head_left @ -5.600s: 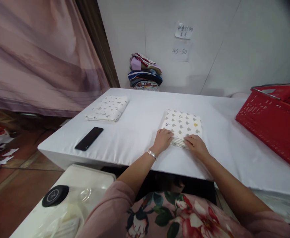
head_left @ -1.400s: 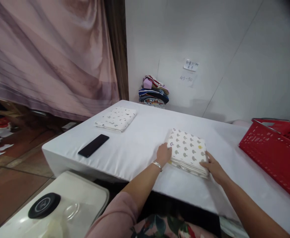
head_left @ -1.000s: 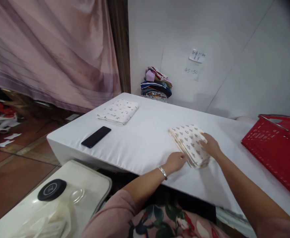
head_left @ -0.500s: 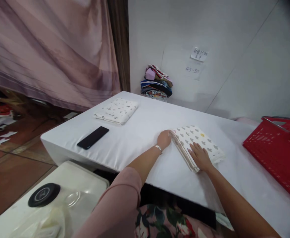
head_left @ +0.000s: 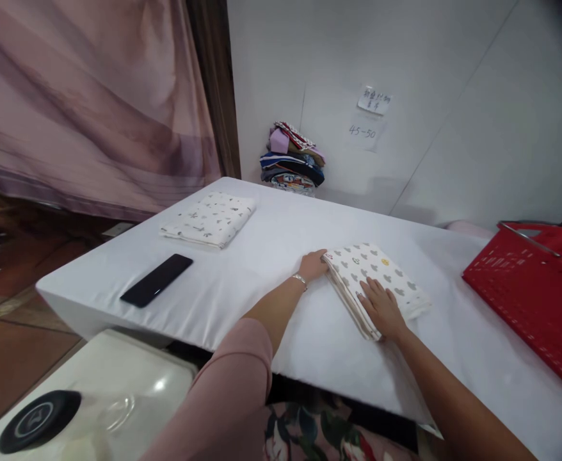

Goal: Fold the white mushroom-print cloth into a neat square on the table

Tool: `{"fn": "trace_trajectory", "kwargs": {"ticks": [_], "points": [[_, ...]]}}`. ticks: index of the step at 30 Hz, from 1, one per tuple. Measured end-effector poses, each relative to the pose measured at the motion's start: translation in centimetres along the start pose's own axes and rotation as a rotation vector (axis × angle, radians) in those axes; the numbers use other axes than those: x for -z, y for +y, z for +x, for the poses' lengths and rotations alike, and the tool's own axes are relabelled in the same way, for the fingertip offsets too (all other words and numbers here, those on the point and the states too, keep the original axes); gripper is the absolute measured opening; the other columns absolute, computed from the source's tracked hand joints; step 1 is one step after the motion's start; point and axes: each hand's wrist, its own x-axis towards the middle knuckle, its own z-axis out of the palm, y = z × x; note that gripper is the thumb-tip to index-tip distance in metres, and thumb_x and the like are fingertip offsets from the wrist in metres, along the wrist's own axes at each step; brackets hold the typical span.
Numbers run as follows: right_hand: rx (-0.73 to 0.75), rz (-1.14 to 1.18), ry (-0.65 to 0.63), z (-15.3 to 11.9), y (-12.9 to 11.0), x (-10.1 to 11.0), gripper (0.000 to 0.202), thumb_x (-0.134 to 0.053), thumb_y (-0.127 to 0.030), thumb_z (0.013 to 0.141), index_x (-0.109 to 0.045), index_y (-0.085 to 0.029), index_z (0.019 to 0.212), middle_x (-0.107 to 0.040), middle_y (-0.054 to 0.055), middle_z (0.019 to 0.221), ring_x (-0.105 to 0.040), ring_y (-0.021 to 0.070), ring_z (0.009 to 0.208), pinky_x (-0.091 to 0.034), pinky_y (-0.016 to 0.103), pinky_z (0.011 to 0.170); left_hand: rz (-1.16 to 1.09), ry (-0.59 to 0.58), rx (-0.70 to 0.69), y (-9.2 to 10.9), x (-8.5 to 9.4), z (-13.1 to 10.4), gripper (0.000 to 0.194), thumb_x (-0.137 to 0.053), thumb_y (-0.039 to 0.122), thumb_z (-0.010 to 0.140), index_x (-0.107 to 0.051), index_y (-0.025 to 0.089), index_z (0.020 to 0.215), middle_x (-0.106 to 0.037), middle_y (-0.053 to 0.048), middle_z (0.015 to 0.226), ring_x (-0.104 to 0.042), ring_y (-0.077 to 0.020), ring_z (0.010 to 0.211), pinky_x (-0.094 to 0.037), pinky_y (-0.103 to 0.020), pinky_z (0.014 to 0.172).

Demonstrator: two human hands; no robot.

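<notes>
A folded white cloth with grey shapes and a yellow mark (head_left: 372,262) lies on the white-covered table (head_left: 281,224). At the cloth's left corner is my left hand (head_left: 313,264), its fingers closed on the edge and partly hidden. My right hand (head_left: 381,308) rests flat on the near part of the cloth, fingers spread. Another folded white cloth with small dark prints (head_left: 211,218) lies at the table's far left. Nearer the left edge lies a black phone (head_left: 157,280).
A red basket (head_left: 530,288) stands at the table's right. Behind the table is a stack of folded fabrics (head_left: 293,160) by the wall. A white surface with a black round object (head_left: 40,421) is at lower left; a pink curtain (head_left: 93,96) hangs at left.
The whole view has shifted slightly, so the table, phone and far cloth appear further left. Both hands remain on the patterned cloth in nearly the same pose.
</notes>
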Motion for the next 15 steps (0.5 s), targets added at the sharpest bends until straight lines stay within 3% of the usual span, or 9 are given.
{"fn": "trace_trajectory", "kwargs": {"ticks": [6, 12, 15], "points": [[-0.007, 0.0, -0.016, -0.04, -0.16, 0.25, 0.051, -0.024, -0.043, 0.095, -0.043, -0.023, 0.137, -0.033, 0.007, 0.149, -0.024, 0.0229, 0.139, -0.022, 0.049, 0.11, 0.031, -0.008, -0.07, -0.52, -0.35, 0.58, 0.061, -0.058, 0.031, 0.072, -0.049, 0.026, 0.132, -0.063, -0.004, 0.12, -0.055, -0.0233, 0.111, -0.039, -0.032, 0.097], [-0.01, -0.01, -0.009, -0.13, -0.14, 0.17, 0.05, -0.023, -0.043, 0.095, -0.042, -0.025, 0.138, -0.032, 0.005, 0.15, -0.023, 0.0219, 0.139, -0.021, 0.048, 0.11, 0.022, 0.077, -0.081, -0.56, -0.78, 0.54, 0.035, -0.048, 0.02, 0.079, -0.065, 0.028, 0.109, -0.069, -0.001, 0.102, -0.059, -0.0198, 0.102, -0.042, -0.029, 0.089], [-0.006, -0.01, -0.009, -0.17, -0.1, 0.15, 0.051, -0.021, -0.044, 0.095, -0.043, -0.025, 0.138, -0.032, 0.005, 0.15, -0.024, 0.0216, 0.139, -0.022, 0.048, 0.11, -0.005, 0.11, -0.032, -0.7, -0.74, 0.69, 0.033, -0.045, 0.018, 0.08, -0.068, 0.026, 0.102, -0.07, -0.001, 0.097, -0.061, -0.0186, 0.097, -0.044, -0.027, 0.085]]}}
